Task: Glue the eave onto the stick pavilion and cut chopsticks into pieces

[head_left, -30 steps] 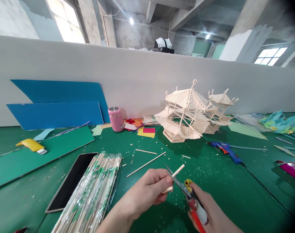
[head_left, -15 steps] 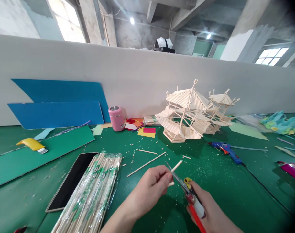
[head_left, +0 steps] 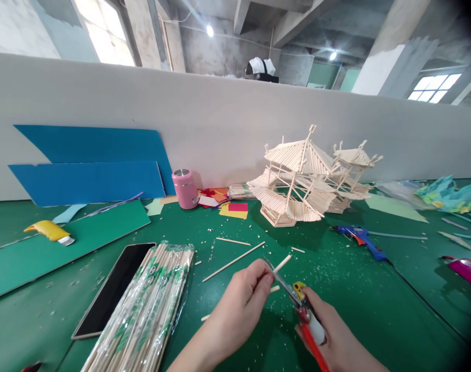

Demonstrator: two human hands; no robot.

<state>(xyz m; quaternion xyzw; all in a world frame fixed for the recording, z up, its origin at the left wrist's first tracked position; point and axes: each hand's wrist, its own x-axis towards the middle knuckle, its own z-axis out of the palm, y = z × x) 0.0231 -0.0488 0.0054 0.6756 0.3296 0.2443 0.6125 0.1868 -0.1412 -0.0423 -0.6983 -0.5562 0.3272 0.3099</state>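
My left hand point(head_left: 239, 305) pinches a short wooden stick point(head_left: 282, 264) between thumb and fingers, low in the middle of the view. My right hand point(head_left: 336, 341) grips a pair of cutters point(head_left: 297, 299) with red and yellow handles. The metal blades cross the stick just beside my left fingertips. Both hands hover a little above the green table mat point(head_left: 336, 279), which is strewn with small wood chips. A cut bit of stick point(head_left: 275, 289) lies on the mat under the blades.
A bundle of wrapped bamboo sticks point(head_left: 150, 310) and a dark phone point(head_left: 113, 289) lie at left. A stick-built pavilion model point(head_left: 305, 181) stands behind, with a blue glue gun point(head_left: 361, 240), a pink tumbler point(head_left: 185, 189), blue boards point(head_left: 88, 165), coloured paper scraps and loose sticks point(head_left: 233, 262).
The stick sticking out past the blades has become shorter. A cut piece now lies on the mat below my hands. Both hands stayed in nearly the same place.
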